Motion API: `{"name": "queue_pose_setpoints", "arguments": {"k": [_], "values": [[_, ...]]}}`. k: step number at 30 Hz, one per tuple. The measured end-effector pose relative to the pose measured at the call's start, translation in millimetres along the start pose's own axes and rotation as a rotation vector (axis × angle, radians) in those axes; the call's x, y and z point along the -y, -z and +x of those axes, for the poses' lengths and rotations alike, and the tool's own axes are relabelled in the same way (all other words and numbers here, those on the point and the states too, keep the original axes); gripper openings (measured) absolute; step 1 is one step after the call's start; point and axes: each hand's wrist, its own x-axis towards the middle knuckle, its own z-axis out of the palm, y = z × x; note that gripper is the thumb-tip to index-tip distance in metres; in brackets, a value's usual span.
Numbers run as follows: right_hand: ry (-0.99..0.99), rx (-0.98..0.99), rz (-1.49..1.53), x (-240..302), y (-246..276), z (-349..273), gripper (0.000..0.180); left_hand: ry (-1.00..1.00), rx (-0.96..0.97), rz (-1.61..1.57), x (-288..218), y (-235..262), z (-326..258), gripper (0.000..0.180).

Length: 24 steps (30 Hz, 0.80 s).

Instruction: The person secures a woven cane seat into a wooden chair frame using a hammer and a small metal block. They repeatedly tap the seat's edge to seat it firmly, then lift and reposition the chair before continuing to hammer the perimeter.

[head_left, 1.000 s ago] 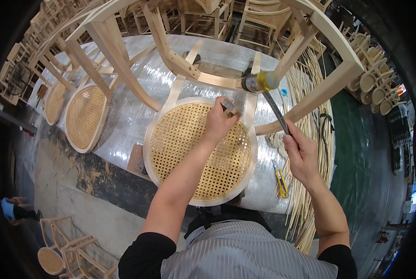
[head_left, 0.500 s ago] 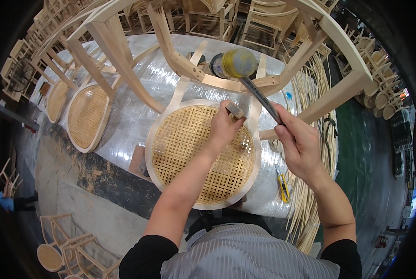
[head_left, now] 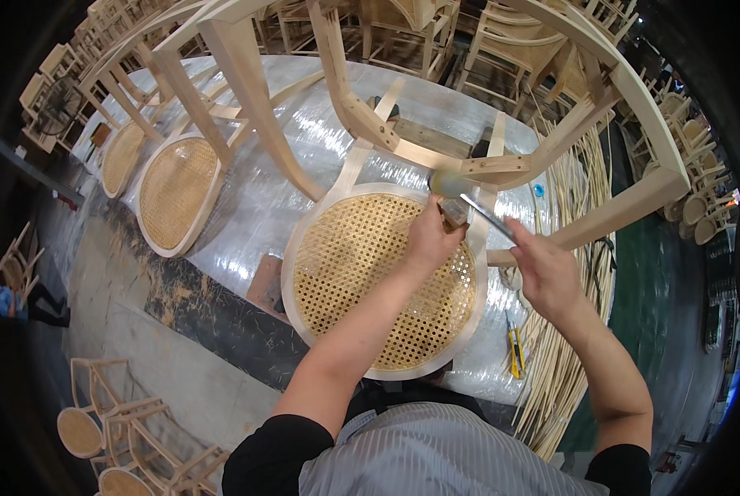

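Right grip (head_left: 549, 274) clasps mallet (head_left: 486, 216) near round cane seat (head_left: 349, 264).

Under the left hand (head_left: 434, 240) I see honey-gold cane (head_left: 345, 264) woven in an open pattern of dark holes, ringed by a pale cream wooden frame (head_left: 288, 281). The block (head_left: 454, 215) in that hand is brown; the mallet (head_left: 484, 212) in the right hand (head_left: 549, 277) has a blurred, yellowish head (head_left: 447, 183). Below the right hand, my feed shows a yellow-and-black cutter (head_left: 515, 354) beside straw-coloured strips (head_left: 552, 364). Around both hands the surface (head_left: 246, 223) shines silver.
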Motion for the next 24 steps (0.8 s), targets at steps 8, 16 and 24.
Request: {"name": "queue_pose_setpoints", "arguments": {"k": [8, 16, 24], "values": [[0.059, -0.208, 0.113, 6, -12, -3, 0.043, 0.089, 0.009, -0.036, -2, 1, -3, 0.060], [-0.176, -0.039, 0.347, 43, -16, -9, 0.042, 0.066, -0.109, -0.090, 3, 58, -14, 0.072], [-0.756, -0.232, 0.762, 26, -103, -229, 0.036, 0.382, 0.298, -0.403, -56, 78, -124, 0.063]]}}
